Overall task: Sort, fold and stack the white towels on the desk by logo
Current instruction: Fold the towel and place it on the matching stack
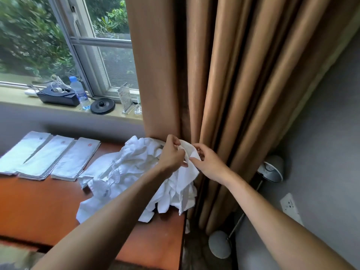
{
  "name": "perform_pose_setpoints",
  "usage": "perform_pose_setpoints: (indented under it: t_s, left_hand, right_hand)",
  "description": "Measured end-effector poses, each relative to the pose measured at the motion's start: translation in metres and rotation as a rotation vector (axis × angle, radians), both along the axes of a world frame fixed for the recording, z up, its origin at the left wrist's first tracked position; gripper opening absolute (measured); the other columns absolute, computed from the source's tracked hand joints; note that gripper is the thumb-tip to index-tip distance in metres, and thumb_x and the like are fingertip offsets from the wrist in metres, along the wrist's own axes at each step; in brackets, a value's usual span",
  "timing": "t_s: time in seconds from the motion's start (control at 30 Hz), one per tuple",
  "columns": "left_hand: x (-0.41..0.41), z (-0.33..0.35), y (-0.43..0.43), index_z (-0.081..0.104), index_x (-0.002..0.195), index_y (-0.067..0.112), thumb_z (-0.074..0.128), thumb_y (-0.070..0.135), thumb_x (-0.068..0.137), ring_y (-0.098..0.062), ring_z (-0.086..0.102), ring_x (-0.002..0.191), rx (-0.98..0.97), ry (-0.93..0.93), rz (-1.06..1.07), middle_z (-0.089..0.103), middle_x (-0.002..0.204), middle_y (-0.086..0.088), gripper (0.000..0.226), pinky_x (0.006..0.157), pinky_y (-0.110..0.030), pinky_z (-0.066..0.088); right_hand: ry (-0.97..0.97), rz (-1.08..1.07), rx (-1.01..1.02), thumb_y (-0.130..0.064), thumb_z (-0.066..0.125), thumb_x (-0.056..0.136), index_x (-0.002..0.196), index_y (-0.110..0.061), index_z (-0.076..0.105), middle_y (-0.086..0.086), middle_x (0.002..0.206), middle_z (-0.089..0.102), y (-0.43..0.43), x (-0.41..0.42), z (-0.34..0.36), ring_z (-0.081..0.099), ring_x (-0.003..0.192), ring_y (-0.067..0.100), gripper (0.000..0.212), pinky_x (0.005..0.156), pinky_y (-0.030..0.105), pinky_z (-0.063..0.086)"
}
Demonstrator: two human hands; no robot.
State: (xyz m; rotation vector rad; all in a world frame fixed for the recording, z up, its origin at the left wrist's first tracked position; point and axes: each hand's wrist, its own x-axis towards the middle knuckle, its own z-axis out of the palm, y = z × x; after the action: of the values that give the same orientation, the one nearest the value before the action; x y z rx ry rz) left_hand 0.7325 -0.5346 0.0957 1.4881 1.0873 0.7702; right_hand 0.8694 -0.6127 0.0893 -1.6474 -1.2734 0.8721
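1. Tan curtain (224,75) is hanging in thick folds across the upper right of the view, reaching down past the desk's right end.
2. An orange-brown wooden desk (39,207) is running under the window sill and is carrying all the towels.
3. A crumpled pile of white towels (126,172) is lying on the desk's right half, spilling toward the right edge and brushing the curtain.
4. Three folded stacks are lying side by side on the desk's far left: the left stack (25,151), the middle stack (46,158) and the right stack (76,158), each showing a small logo near its far end (too small to read).
5. One loose towel (187,148) is being lifted above the pile's far right corner, its lower part trailing into the heap.
6. The left hand (171,154) is pinching that towel's upper edge with curled fingers and thumb.
7. The right hand (210,164) is gripping the same edge just beside it, with fingertips closing on the cloth.
8. A clear water bottle (78,92) with a blue cap is standing on the sill.
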Motion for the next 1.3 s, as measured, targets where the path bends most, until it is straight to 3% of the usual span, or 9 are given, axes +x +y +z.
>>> perform_pose_setpoints:
  t_s: [0.1, 0.23, 0.43, 0.57, 0.83, 1.0, 1.1, 1.2, 1.3]
  left_hand:
    - [0.001, 0.002, -0.004, 0.054, 0.087, 0.011, 0.036, -0.008, 0.091, -0.024, 0.062, 0.076, -0.053, -0.009, 0.055, 0.059, 0.097, -0.018, 0.027, 0.054, -0.025, 0.056]
    - [-0.002, 0.001, -0.006, 0.066, 0.098, 0.012, 0.031, -0.009, 0.092, -0.024, 0.068, 0.090, -0.068, -0.041, 0.098, 0.064, 0.109, -0.012, 0.041, 0.058, -0.022, 0.056]
    - [-0.002, 0.003, -0.002, 0.063, 0.111, 0.010, 0.029, -0.012, 0.089, -0.027, 0.067, 0.091, -0.116, -0.086, 0.200, 0.060, 0.118, -0.012, 0.046, 0.057, -0.020, 0.056]
    - [-0.003, 0.005, 0.002, 0.062, 0.109, 0.007, 0.027, -0.013, 0.091, -0.034, 0.066, 0.106, -0.110, -0.116, 0.233, 0.060, 0.118, -0.015, 0.044, 0.055, -0.020, 0.057]
    - [-0.003, 0.002, 0.006, 0.062, 0.129, 0.001, 0.034, -0.008, 0.094, -0.027, 0.070, 0.092, -0.163, -0.137, 0.263, 0.061, 0.114, -0.012, 0.046, 0.060, -0.028, 0.062]
    - [-0.003, 0.003, 0.001, 0.065, 0.091, 0.007, 0.039, -0.006, 0.091, -0.026, 0.070, 0.084, -0.177, -0.193, 0.251, 0.064, 0.095, -0.015, 0.030, 0.057, -0.027, 0.060]
    - [-0.006, 0.003, 0.003, 0.065, 0.088, 0.012, 0.041, -0.001, 0.093, -0.022, 0.073, 0.076, -0.209, -0.196, 0.247, 0.067, 0.091, -0.014, 0.027, 0.063, -0.035, 0.064]
    - [-0.008, 0.000, 0.005, 0.066, 0.102, 0.007, 0.042, -0.002, 0.094, -0.013, 0.073, 0.066, -0.202, -0.183, 0.232, 0.065, 0.094, -0.004, 0.026, 0.066, -0.035, 0.065]
    - [-0.012, -0.001, 0.006, 0.063, 0.123, 0.003, 0.043, -0.007, 0.090, -0.017, 0.072, 0.079, -0.146, -0.153, 0.191, 0.064, 0.107, -0.002, 0.040, 0.068, -0.033, 0.064]
  right_hand:
    - [0.060, 0.012, 0.037, -0.012, 0.071, 0.094, 0.125, -0.035, 0.057, 0.004, 0.108, 0.073, -0.004, 0.002, -0.004, 0.069, 0.096, 0.018, 0.041, 0.082, 0.030, 0.058]
    - [0.133, -0.028, 0.067, -0.007, 0.072, 0.094, 0.120, -0.026, 0.057, 0.001, 0.099, 0.076, -0.008, 0.003, -0.008, 0.072, 0.088, 0.016, 0.035, 0.079, 0.026, 0.058]
    - [0.170, -0.006, 0.120, -0.009, 0.067, 0.099, 0.110, -0.021, 0.060, 0.005, 0.098, 0.077, -0.011, -0.003, -0.008, 0.071, 0.088, 0.016, 0.018, 0.079, 0.031, 0.055]
    - [0.165, 0.008, 0.130, 0.003, 0.059, 0.099, 0.108, -0.018, 0.058, 0.003, 0.095, 0.076, -0.011, -0.006, -0.009, 0.069, 0.082, 0.014, 0.023, 0.074, 0.032, 0.056]
    - [0.200, 0.034, 0.121, 0.007, 0.056, 0.099, 0.111, -0.016, 0.059, -0.005, 0.095, 0.078, -0.014, -0.011, -0.005, 0.071, 0.087, 0.012, 0.026, 0.077, 0.026, 0.057]
    - [0.231, 0.028, 0.099, 0.002, 0.061, 0.095, 0.115, -0.021, 0.064, -0.006, 0.102, 0.078, -0.020, -0.017, -0.003, 0.072, 0.095, 0.010, 0.030, 0.087, 0.025, 0.058]
    - [0.189, 0.008, 0.110, -0.003, 0.070, 0.095, 0.115, -0.021, 0.064, -0.008, 0.098, 0.077, -0.022, -0.019, -0.001, 0.071, 0.091, 0.006, 0.028, 0.087, 0.022, 0.057]
    - [0.115, -0.050, 0.117, -0.004, 0.068, 0.098, 0.114, -0.014, 0.069, -0.001, 0.098, 0.075, -0.021, -0.019, 0.001, 0.068, 0.089, 0.009, 0.019, 0.091, 0.030, 0.057]
    - [0.062, -0.069, 0.128, -0.007, 0.070, 0.097, 0.109, -0.015, 0.074, 0.000, 0.099, 0.076, -0.020, -0.017, 0.004, 0.070, 0.090, 0.010, 0.015, 0.089, 0.027, 0.058]
